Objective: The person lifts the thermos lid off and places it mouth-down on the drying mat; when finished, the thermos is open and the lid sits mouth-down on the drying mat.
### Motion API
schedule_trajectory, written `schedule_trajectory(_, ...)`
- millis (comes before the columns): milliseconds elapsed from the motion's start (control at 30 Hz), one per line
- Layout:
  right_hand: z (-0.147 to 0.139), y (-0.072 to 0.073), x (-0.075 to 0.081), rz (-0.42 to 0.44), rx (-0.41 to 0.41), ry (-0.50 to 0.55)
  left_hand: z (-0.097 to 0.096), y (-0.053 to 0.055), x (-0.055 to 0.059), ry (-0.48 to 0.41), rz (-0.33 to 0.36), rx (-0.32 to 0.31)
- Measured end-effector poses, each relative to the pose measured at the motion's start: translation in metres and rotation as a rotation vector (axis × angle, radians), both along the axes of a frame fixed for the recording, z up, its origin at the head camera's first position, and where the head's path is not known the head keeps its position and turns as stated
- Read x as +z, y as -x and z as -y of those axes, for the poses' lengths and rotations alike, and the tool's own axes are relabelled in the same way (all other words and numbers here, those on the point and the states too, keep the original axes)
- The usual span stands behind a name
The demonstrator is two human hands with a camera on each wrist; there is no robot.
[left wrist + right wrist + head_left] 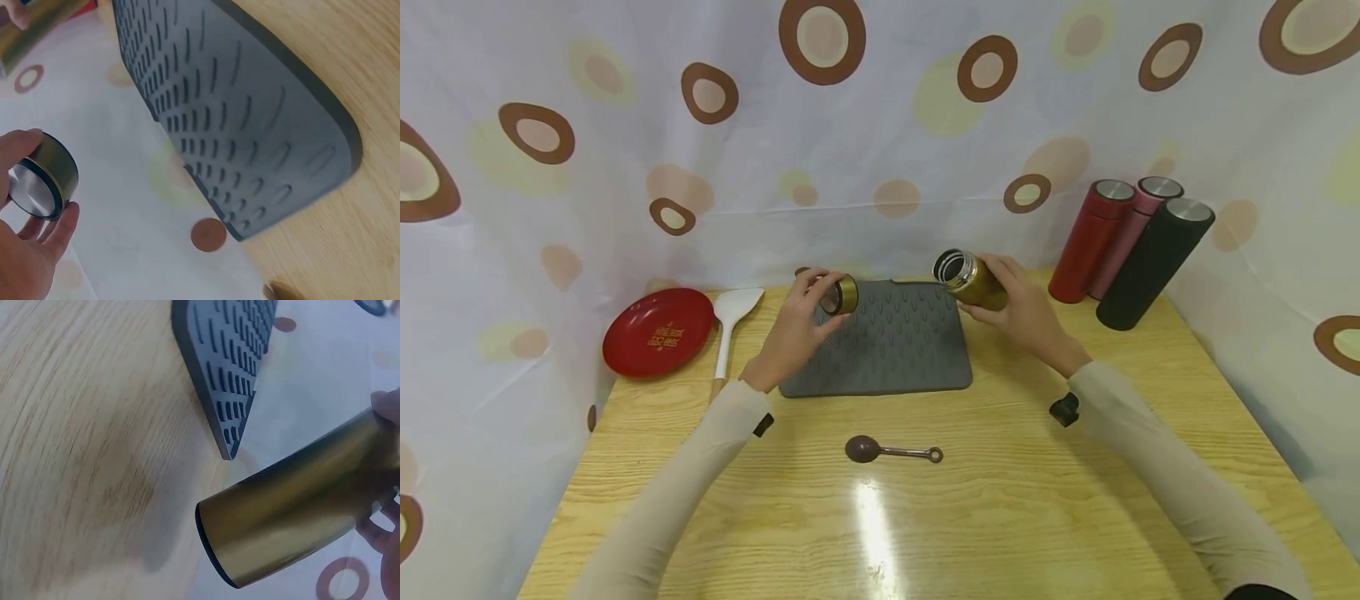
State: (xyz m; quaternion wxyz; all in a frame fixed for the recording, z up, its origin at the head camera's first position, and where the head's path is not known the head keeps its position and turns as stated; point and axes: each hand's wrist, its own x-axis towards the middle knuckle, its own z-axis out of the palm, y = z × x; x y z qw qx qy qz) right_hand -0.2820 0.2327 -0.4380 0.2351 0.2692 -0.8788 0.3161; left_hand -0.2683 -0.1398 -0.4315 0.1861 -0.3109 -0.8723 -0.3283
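Left fingers (61,232) pinching gold lid (55,167), right fingers (1009,273) curled round gold flask (300,500)

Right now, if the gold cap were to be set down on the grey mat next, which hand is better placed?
Probably the left hand: it holds the gold cap, near the grey mat's left end. The right hand is occupied, gripping the open gold bottle near the mat's right end.

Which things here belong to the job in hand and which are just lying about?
In the job:
gold flask, open, in the right hand
lid in the left hand

Apparently idle:
grey mat
red plate
white spatula
brown spoon
red flask
pink flask
black flask
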Motion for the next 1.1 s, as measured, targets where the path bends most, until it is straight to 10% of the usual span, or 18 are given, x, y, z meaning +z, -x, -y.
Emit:
schedule_trajectory(467,-0.036,0.012,0.001,0.094,-0.224,0.361,0.037,0.032,-0.007,0.041,0.266,0.127)
schedule_trajectory(1100,-0.065,0.021,-0.005,0.160,-0.434,0.611,0.043,0.052,-0.031,0.206,0.375,0.205)
